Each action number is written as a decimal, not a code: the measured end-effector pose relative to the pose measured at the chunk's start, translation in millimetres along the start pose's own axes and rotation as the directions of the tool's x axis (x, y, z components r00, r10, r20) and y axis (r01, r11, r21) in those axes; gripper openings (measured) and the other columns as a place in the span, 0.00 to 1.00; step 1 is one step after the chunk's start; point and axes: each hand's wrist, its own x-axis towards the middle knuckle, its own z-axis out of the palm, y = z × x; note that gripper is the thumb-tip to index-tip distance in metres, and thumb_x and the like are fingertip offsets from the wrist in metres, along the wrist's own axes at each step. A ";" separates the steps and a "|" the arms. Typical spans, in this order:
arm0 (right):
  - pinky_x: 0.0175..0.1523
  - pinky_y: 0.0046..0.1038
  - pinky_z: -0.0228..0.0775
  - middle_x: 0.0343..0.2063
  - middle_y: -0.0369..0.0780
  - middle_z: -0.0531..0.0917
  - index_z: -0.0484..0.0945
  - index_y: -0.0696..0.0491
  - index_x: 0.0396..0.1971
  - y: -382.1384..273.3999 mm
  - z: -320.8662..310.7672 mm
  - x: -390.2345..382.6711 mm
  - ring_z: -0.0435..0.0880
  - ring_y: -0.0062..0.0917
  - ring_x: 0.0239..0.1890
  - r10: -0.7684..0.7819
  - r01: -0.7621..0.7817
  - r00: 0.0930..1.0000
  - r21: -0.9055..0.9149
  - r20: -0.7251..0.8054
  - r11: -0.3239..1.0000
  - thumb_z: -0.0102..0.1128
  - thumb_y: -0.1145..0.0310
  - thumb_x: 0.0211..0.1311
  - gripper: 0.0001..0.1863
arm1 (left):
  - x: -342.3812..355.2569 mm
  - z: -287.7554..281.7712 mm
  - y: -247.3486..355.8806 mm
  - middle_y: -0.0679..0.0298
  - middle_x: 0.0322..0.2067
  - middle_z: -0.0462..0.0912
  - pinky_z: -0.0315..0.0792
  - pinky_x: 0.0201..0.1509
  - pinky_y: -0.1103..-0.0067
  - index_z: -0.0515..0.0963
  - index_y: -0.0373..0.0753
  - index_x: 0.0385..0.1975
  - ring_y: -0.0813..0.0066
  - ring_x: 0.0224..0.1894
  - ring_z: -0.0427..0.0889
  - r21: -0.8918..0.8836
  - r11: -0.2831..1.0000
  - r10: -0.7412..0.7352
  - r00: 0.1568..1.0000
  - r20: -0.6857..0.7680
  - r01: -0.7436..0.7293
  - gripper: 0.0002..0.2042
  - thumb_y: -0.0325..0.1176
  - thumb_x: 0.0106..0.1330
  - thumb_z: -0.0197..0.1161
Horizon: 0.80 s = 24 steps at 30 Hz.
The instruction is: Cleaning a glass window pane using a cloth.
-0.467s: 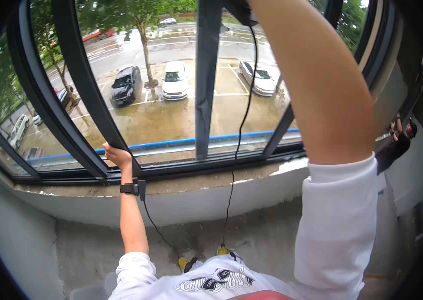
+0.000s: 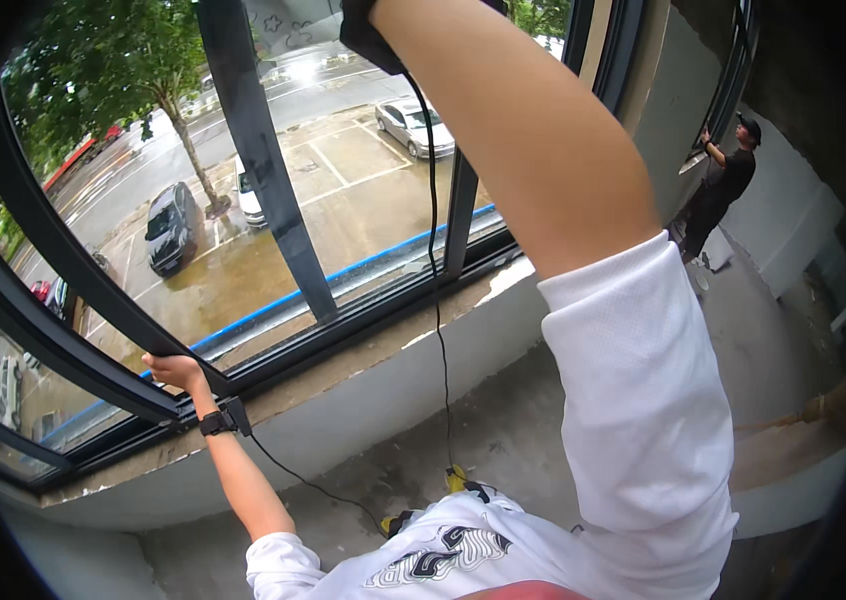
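Observation:
My left hand [image 2: 175, 371] is closed around the lower end of a slanted black window frame bar [image 2: 93, 300], just above the concrete sill [image 2: 373, 360]. A black wrist strap [image 2: 220, 418] with a thin cable [image 2: 303, 482] sits on that arm. My right arm [image 2: 513, 150] reaches up across the view in a white sleeve. It ends at a black wrist strap [image 2: 368, 35] on the top edge, and the hand itself is cut off. A pale grey cloth-like patch [image 2: 288, 22] shows beside that wrist against the glass.
A second cable [image 2: 435, 250] hangs from the right wrist down to my chest. Outside the glass lie a wet car park with cars [image 2: 171, 228] and a tree [image 2: 113, 60]. At the far right another person in black [image 2: 718, 195] reaches up at a window.
The view has swung to the right and tilted, bringing the other person and the side wall into sight. My left hand keeps its grip on the frame; my right arm stays raised.

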 end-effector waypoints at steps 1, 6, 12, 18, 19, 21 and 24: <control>0.56 0.49 0.67 0.43 0.56 0.81 0.75 0.59 0.48 5.2 6.3 -8.8 0.79 0.51 0.47 -0.034 0.034 0.999 0.001 -0.026 0.999 0.36 0.61 0.70 0.21 | 1.4 -1.8 1.7 0.39 0.26 0.77 0.60 0.36 0.54 0.68 0.27 0.26 0.36 0.29 0.69 0.002 0.998 0.059 0.998 -0.033 -0.059 0.26 0.46 0.74 0.33; 0.56 0.50 0.66 0.42 0.57 0.80 0.75 0.61 0.49 36.8 9.0 -59.2 0.78 0.52 0.47 -0.022 0.177 0.929 -0.391 0.370 0.903 0.37 0.68 0.70 0.18 | 2.3 4.3 2.3 0.38 0.25 0.76 0.60 0.39 0.55 0.67 0.26 0.24 0.37 0.31 0.69 0.009 1.000 0.020 0.999 -0.027 -0.020 0.28 0.47 0.74 0.32; 0.61 0.46 0.63 0.51 0.57 0.77 0.77 0.54 0.49 -32.7 -86.6 -125.6 0.75 0.51 0.54 0.346 -0.332 0.931 -0.122 0.115 0.935 0.42 0.62 0.66 0.19 | 4.5 -0.1 13.0 0.37 0.28 0.78 0.61 0.38 0.53 0.69 0.23 0.24 0.35 0.31 0.71 0.025 0.999 -0.030 0.999 0.029 0.029 0.33 0.51 0.74 0.30; 0.58 0.46 0.63 0.49 0.56 0.74 0.72 0.59 0.50 -79.1 -136.4 -261.5 0.72 0.50 0.54 0.469 -0.486 0.745 -0.097 0.475 0.869 0.48 0.62 0.60 0.22 | -5.9 -6.4 47.3 0.39 0.32 0.78 0.64 0.44 0.56 0.71 0.26 0.35 0.36 0.37 0.73 0.074 0.995 0.053 0.996 0.077 -0.059 0.30 0.51 0.76 0.28; 0.58 0.46 0.64 0.49 0.56 0.75 0.72 0.60 0.50 -96.6 -140.0 -273.8 0.73 0.51 0.53 0.355 -0.369 0.855 -0.039 0.379 0.929 0.48 0.63 0.60 0.22 | 8.9 -15.7 45.2 0.44 0.37 0.76 0.66 0.47 0.58 0.68 0.30 0.43 0.41 0.40 0.74 0.092 0.987 0.129 0.991 0.036 -0.131 0.20 0.43 0.75 0.37; 0.59 0.46 0.63 0.49 0.55 0.75 0.72 0.58 0.52 -115.0 -149.6 -303.5 0.72 0.51 0.53 0.325 -0.317 0.826 -0.097 0.461 0.943 0.49 0.63 0.59 0.23 | 6.0 -25.5 90.5 0.48 0.45 0.73 0.65 0.52 0.62 0.65 0.31 0.48 0.47 0.46 0.73 -0.051 0.950 0.308 0.951 0.009 -0.307 0.13 0.33 0.70 0.47; 0.64 0.44 0.58 0.53 0.52 0.74 0.71 0.55 0.56 -132.0 -154.3 -288.9 0.70 0.47 0.58 0.364 -0.515 0.661 0.043 0.657 0.856 0.49 0.59 0.60 0.26 | -1.7 -43.0 208.1 0.45 0.56 0.66 0.54 0.66 0.60 0.63 0.29 0.54 0.50 0.60 0.65 -0.116 0.756 0.652 0.758 0.039 -0.644 0.20 0.26 0.61 0.50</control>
